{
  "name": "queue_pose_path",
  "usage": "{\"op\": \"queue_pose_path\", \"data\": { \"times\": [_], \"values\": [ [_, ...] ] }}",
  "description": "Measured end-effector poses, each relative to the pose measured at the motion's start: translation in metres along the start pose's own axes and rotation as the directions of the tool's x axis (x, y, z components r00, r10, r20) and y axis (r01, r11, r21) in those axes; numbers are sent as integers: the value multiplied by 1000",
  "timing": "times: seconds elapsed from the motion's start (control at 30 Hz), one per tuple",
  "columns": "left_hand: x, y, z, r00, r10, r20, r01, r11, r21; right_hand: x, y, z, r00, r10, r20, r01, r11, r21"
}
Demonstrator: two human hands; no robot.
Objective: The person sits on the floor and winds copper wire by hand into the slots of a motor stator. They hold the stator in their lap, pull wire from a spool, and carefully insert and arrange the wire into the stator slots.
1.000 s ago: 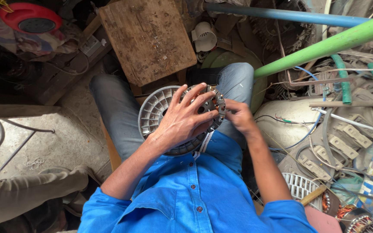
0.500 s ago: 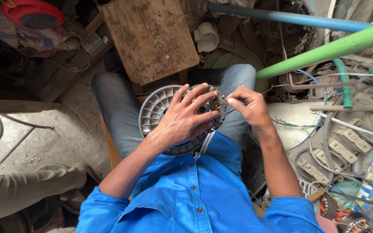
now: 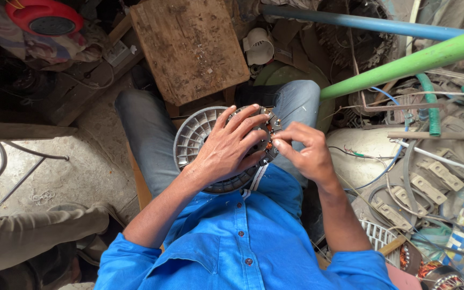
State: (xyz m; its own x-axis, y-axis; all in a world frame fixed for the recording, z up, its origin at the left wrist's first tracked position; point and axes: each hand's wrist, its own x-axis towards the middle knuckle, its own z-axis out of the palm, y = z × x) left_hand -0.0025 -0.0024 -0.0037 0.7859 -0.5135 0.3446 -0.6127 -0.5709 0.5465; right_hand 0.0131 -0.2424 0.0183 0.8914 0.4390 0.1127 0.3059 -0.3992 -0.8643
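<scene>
Clutter on all sides: wooden board (image 3: pixel 189 48) just beyond the knees, green pipe (image 3: pixel 409 62) and blue pipe (image 3: pixel 350 20) crossing upper right, white plastic fittings (image 3: pixel 430 182) and wires at right, red-rimmed object (image 3: pixel 44 16) top left. Grey round motor housing (image 3: pixel 191 142) sits on the lap. Left hand (image 3: pixel 226 147) spread flat over it, fingers splayed, covering most of its centre. Right hand (image 3: pixel 304 150) w/ fingers pinched at the copper windings (image 3: pixel 268 144); what's pinched is too small to tell. Another person's sleeve (image 3: pixel 33 236) at lower left, cut off.
</scene>
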Motion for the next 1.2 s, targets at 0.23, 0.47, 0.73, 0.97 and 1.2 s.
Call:
{"op": "queue_pose_path", "data": {
  "times": [0.23,0.47,0.73,0.97,1.2],
  "values": [
    [0,2,3,998,32,-47,-31,999,21,-14,5,0,998,-40,-38,39,999,-23],
    [1,4,3,1000,29,3,-30,999,29,-25,22,-3,993,3,-120,-3,1000,3],
    [3,5,1,998,21,58,-23,999,44,-44,84,7,979,202,-40,-177,923,341],
    [0,4,2,998,22,62,-23,999,26,-25,101,29,963,242,115,-267,836,480],
    [1,0,0,998,28,52,-29,999,17,23,90,21,991,99,90,-117,966,232]
  ]
}}
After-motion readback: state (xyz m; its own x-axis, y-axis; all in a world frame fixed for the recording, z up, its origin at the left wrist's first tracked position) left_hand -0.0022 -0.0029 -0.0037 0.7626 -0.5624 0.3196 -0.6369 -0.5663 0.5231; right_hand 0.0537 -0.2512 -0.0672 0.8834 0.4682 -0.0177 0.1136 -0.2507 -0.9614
